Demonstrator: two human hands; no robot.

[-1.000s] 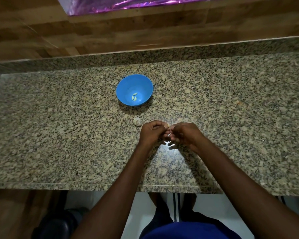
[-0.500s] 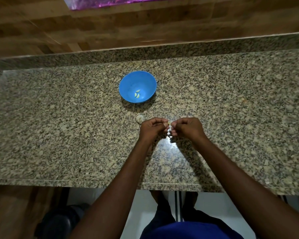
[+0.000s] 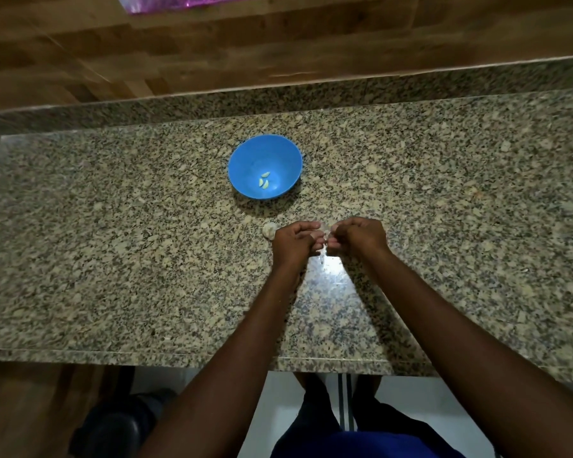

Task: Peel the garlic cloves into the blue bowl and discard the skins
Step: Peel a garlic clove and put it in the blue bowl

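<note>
Head cam, only view here: both hands meet over the granite counter (image 3: 113, 259), prob so skins drop on it. Left hand (image 3: 293, 241) and right hand (image 3: 361, 236) have fingers curled, pinching a small pale garlic clove (image 3: 326, 239) between fingertips, mid-peel imo. Blue bowl (image 3: 245, 160) sits just beyond w/ three peeled cloves (image 3: 264, 180) inside, close for dropping. Garlic bulb (image 3: 268, 230) lies just beside left hand, handy for the next one.

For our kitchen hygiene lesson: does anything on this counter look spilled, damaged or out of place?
Nothing stands out. The blue bowl sits upright holding peeled cloves, a garlic piece lies beside the left hand, and both hands, left and right hand, work a clove between them.
</note>
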